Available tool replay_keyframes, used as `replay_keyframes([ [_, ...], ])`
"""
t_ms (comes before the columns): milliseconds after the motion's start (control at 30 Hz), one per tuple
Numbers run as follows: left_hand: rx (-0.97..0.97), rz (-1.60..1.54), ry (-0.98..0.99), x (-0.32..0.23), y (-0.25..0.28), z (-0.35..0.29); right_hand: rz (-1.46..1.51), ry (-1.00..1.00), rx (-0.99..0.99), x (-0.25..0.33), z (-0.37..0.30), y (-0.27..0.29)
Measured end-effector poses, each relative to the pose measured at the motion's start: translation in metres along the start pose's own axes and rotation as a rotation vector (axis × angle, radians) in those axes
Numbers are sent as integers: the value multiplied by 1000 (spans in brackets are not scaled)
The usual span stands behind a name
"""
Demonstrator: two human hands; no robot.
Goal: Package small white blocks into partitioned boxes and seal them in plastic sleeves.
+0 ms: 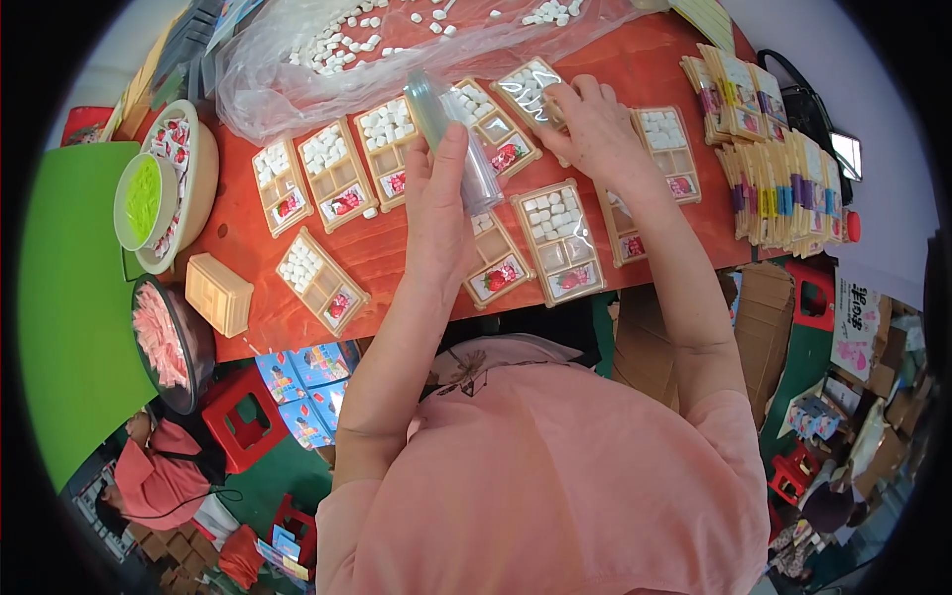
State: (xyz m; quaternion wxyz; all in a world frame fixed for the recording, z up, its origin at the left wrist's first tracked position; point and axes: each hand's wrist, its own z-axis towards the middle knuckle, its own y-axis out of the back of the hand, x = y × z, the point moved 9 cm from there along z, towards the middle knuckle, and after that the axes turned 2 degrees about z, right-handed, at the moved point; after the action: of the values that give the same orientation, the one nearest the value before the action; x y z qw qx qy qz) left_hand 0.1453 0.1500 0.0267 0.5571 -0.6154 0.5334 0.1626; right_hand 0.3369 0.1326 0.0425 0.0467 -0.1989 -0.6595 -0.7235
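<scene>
My left hand (pixel 438 208) is wrapped around a stack of clear plastic lids (pixel 428 107), held tilted above the trays. My right hand (pixel 607 139) has its fingers bent at the near right corner of a beige compartment tray (pixel 526 81). That tray holds white marshmallow-like pieces under a shiny clear cover. Beneath my left hand, a similar tray (pixel 499 276) is partly hidden. Just right of it lies another tray (pixel 561 243) with a glossy cover. Similar trays, such as one tray (pixel 322 278) at the near left, hold white pieces and strawberry-printed packets.
A clear plastic bag (pixel 268 89) with loose white pieces lies at the back of the red table (pixel 238 253). Filled trays (pixel 783 193) are stacked at the right. On the left are a beige basin (pixel 205 178), nested empty trays (pixel 220 295) and a dark bowl (pixel 201 342) of pink packets.
</scene>
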Motion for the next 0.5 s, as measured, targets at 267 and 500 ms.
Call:
replay_keyframes([
  [267, 58, -63, 35, 3, 5, -6, 295, 87, -80, 38, -12, 26],
  [500, 215, -110, 96, 6, 7, -21, 1433, -148, 627, 105, -45, -26],
])
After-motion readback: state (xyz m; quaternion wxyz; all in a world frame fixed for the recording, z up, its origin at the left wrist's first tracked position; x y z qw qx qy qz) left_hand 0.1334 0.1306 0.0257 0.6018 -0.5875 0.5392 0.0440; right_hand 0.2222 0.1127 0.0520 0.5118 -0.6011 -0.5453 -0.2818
